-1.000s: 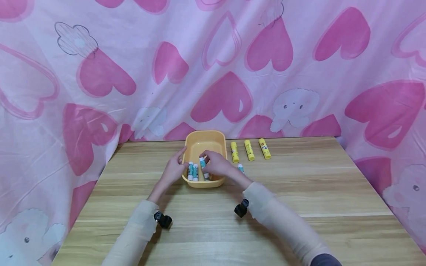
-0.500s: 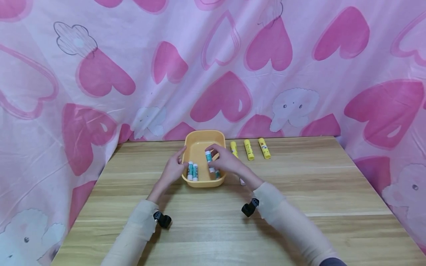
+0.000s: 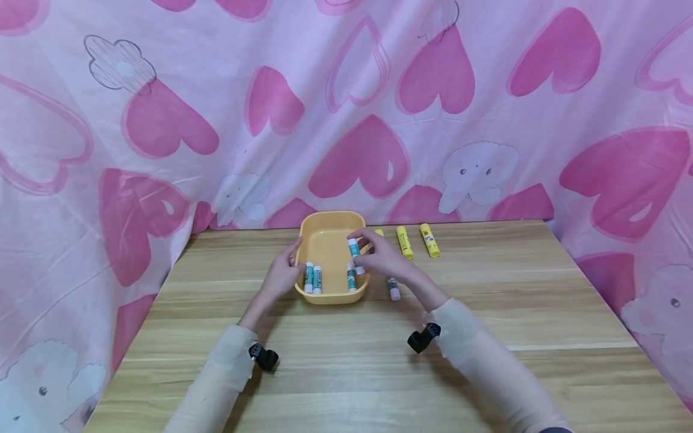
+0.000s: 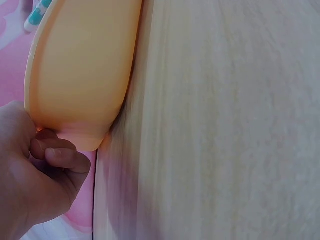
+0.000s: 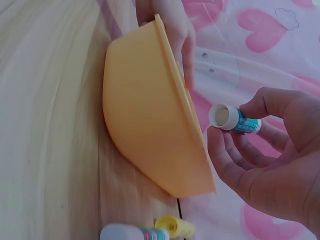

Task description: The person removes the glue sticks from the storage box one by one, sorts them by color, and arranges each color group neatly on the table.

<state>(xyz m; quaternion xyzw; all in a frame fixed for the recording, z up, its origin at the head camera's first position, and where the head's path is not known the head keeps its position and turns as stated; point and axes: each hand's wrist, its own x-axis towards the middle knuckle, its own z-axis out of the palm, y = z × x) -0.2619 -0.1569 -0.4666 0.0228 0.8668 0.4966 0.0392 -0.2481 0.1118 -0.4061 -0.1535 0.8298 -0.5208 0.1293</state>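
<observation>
Two sleeved forearms (image 3: 482,355) angle in from lower left and lower right toward an orange basin (image 3: 327,246) at center frame, where a left hand (image 3: 281,275) grips its left side and a right hand (image 3: 383,257), above the right rim, pinches a teal-and-white tube (image 3: 354,249) between thumb and fingers.
</observation>
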